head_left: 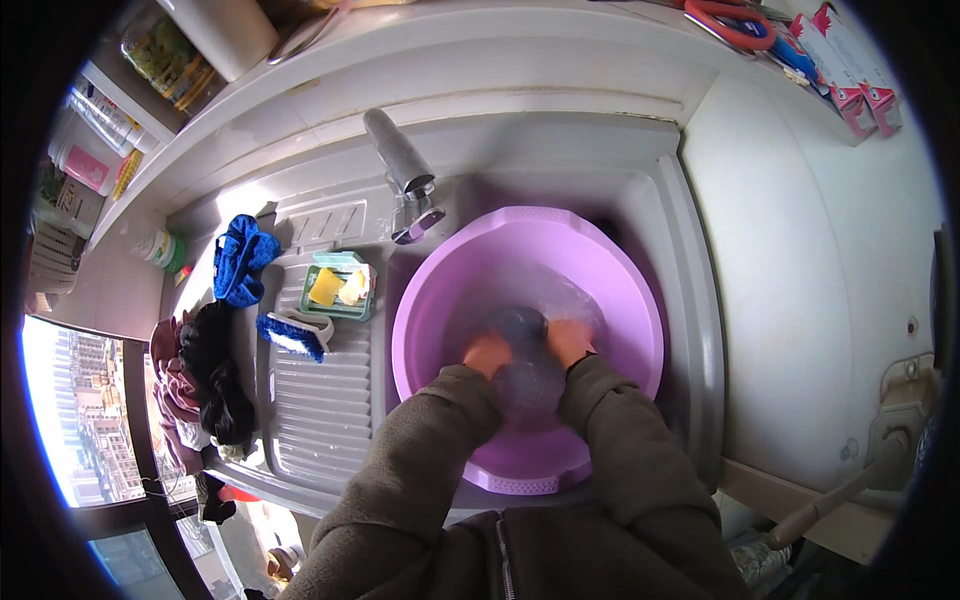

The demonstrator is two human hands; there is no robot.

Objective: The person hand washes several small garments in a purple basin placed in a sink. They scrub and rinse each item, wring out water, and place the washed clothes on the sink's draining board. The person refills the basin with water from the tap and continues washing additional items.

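A purple basin [430, 290] sits in the sink [690, 300], directly below the tap [400, 165]. The basin holds water. A dark cloth [525, 350] lies submerged at the basin's centre.

The left hand [487, 352] is in the water, touching the left side of the cloth. The right hand [570, 340] is in the water, touching the right side of the cloth. Both hands are pressed against the cloth from opposite sides; whether each grip is closed on the fabric cannot be told through the water.

Left of the basin, on the ribbed drainboard [320, 400], lie a blue-and-white scrub brush [295, 335] and a green soap dish [340, 288] with yellow pieces in it. A blue rag [243, 258] lies further left of the basin. Dark clothing [210, 380] is piled at the drainboard's far-left edge.
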